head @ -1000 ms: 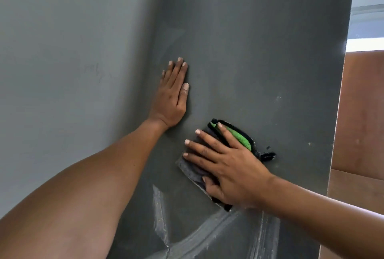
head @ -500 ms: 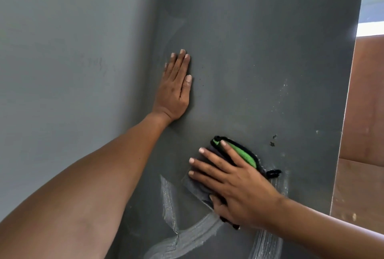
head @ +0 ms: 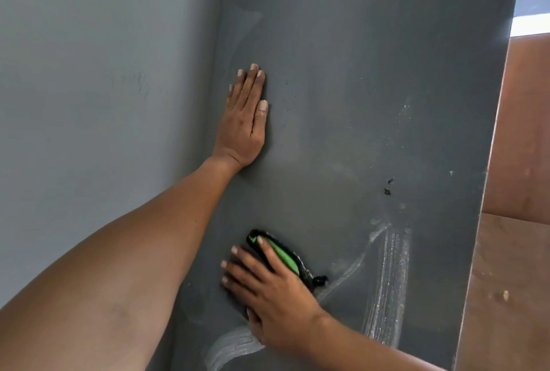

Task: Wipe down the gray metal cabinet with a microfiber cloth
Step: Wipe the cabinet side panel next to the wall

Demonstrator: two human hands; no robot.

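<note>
nearest, the microfiber cloth point(head: 285, 257) is pressed flat against the lower part of the gray metal cabinet point(head: 372, 88) by the right hand point(head: 273, 293), whose fingers are spread and laid straight over the fabric rather than curled round it. the cloth is seen as dark gray with a bright green strip and a black edging, and a small black loop is shown at its right corner. pale wet streaks point(head: 387, 281) are marked on the panel just right of the cloth, and a broader smear point(head: 232, 347) is seen below the wrist. higher up, the left hand point(head: 245, 120) is laid palm-flat on the cabinet side near its left edge, with fingers straight, held together and pointed upward; nothing is held in it. two small dark spots point(head: 388, 186) are seen on the panel between the hands and the right edge. to the left, a lighter gray wall point(head: 89, 88) is met by the cabinet at a corner. beyond the cabinet's right edge, a brown wooden surface point(head: 520, 192) is visible, with a bright opening above it.
</note>
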